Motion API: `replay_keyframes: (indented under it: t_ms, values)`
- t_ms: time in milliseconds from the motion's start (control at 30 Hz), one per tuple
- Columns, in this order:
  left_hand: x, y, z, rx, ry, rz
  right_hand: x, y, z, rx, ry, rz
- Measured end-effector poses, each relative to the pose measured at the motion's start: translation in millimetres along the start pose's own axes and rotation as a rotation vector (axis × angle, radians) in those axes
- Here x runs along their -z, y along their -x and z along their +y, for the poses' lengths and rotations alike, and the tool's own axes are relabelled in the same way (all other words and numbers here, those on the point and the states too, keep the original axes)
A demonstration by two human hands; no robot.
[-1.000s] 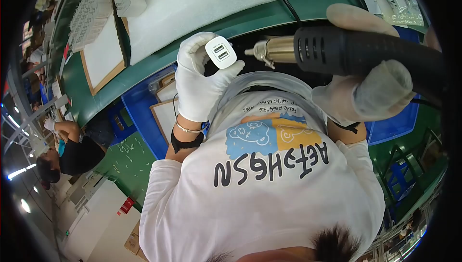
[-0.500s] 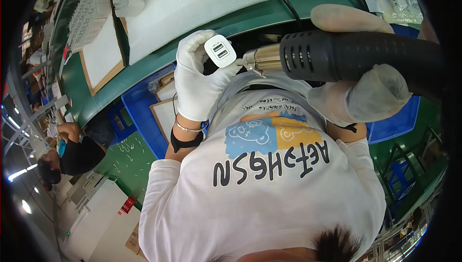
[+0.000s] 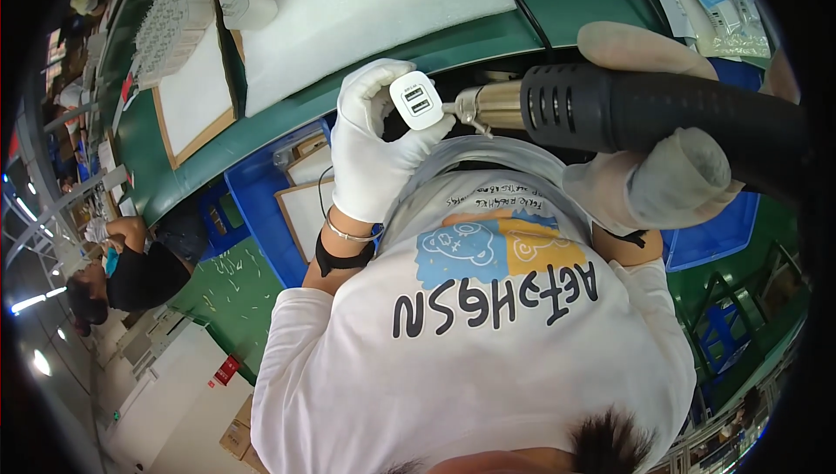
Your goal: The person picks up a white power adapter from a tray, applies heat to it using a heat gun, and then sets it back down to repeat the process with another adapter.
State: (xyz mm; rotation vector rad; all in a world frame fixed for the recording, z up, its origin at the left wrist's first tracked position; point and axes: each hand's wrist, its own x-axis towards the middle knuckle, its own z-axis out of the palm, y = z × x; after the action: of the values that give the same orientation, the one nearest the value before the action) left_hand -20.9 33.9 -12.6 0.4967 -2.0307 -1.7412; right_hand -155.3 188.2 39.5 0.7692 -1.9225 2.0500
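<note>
My left hand, in a white glove, is closed round a small white USB charger with two ports on its upward face. My right hand, wearing finger cots, grips a black hot air gun with its thumb and fingers on both sides of the barrel. The gun's metal nozzle points left, and its narrow tip comes up close to the charger's right side. Whether the tip touches the charger I cannot tell.
A white foam sheet lies on the green table, with rows of white chargers at the far left. Blue bins stand on both sides of me. Black cables and plastic bags lie at the back. Another person sits far left.
Both hands, with the charger and the hot air gun, have shifted slightly right and down in the picture. The surroundings shift a little too, and both grips stay the same.
</note>
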Motion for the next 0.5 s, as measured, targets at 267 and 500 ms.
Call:
replay_keyframes:
  t_ms: [267,500]
  values:
    - [7.9,0.9,22.1,0.301,0.455,-0.063,14.6,-14.5,3.2,0.169,0.181,0.089]
    - [12.6,-4.9,20.1,0.553,1.150,-0.181,7.1,-10.9,3.1,0.132,-0.053,0.101]
